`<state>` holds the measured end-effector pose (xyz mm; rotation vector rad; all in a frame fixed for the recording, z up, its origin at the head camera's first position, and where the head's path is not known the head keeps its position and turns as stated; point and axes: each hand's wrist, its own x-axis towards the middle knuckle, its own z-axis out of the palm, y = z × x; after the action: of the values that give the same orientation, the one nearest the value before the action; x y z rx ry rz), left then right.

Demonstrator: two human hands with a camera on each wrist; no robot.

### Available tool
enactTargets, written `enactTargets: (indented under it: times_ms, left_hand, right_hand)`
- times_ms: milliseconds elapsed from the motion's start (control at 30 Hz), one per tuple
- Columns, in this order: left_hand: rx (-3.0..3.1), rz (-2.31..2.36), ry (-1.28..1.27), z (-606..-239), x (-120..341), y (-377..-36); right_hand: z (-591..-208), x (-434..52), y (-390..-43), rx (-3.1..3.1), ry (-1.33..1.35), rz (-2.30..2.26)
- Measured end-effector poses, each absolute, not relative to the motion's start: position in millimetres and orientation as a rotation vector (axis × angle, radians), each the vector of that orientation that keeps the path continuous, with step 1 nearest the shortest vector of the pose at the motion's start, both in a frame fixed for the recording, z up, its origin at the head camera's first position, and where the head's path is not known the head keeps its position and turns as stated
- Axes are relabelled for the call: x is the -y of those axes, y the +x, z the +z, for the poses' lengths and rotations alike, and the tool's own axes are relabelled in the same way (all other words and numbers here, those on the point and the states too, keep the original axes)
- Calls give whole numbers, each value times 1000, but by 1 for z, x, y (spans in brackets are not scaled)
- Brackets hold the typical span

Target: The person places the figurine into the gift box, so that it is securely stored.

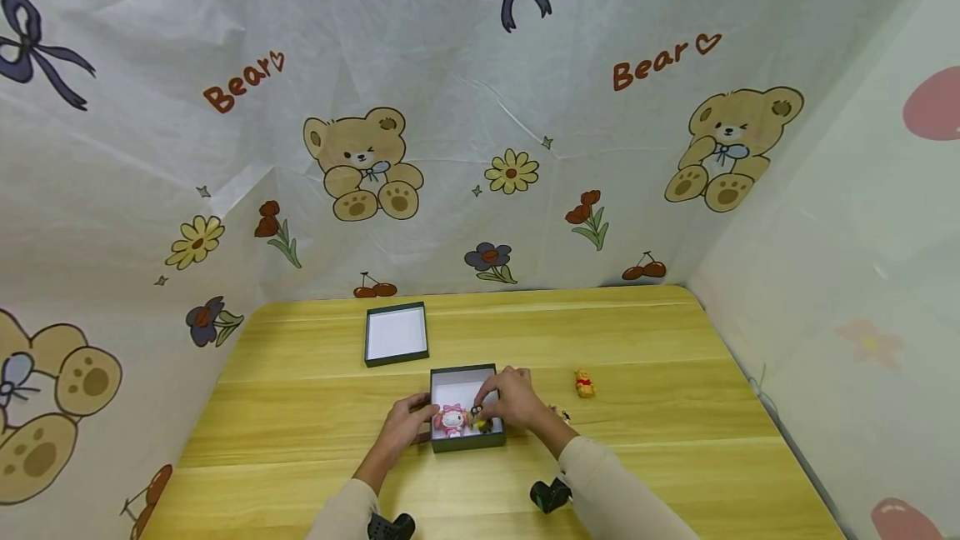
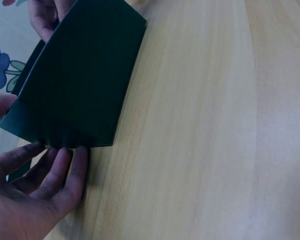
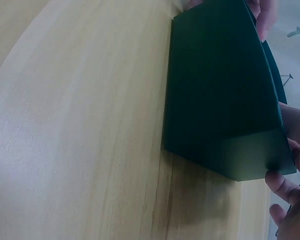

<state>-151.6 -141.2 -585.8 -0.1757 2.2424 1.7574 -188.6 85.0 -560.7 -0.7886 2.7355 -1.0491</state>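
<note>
A dark green box (image 1: 468,443) with a white inside lies open on the table. My left hand (image 1: 402,426) holds its left wall, the thumb at the rim and the fingers against the outside, as the left wrist view (image 2: 35,195) shows. Inside, at the front left, sits a pink and white character figurine (image 1: 452,421). My right hand (image 1: 516,400) reaches over the right wall and pinches a small black and yellow figurine (image 1: 477,418) beside the pink one. The right wrist view has its other fingers (image 3: 282,187) against the box's outside; the figurine is hidden there.
Behind the box to the left lies a dark green lid (image 1: 396,333), white inside up. A yellow bear figurine in a red top (image 1: 584,383) is on the table at right. Another small figurine (image 1: 561,414) shows partly behind my right forearm. A patterned cloth hangs behind the table.
</note>
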Motion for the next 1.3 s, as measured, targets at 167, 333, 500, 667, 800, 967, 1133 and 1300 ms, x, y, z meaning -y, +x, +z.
enactTargets:
  times_ms: [167,333,500,667,800,967,1133,1300]
  left_hand:
    - [-2236,1771,-179,-585,141,-152]
    - [-2194,1810,-189,-584,140,-152]
    - [-2203,1797,-187,-584,141,-152]
    - [-2197,1790,-190,-586,141,-152]
    - [-2181,1801,-189,-586,141,-152]
    - [-2180,1804,-186,-585,141,-151]
    - [-2214,1774,-187,-585,141,-151]
    - [-2227,1762,-185,-585,141,-151]
  right_hand:
    - [-560,-85,-187,-2733,-818,-1037]
    - [-559,-85,-188,-2754,-830,-988]
    - [-561,-85,-189,-2785,-850,-907]
    - [-561,-83,-189,-2811,-822,-811]
    - [-560,-81,-189,-2830,-809,-758]
    - [-557,-80,-188,-2853,-821,-707]
    - [-556,-80,-186,-2867,-843,-669]
    - [-553,-80,-186,-2863,-841,-641]
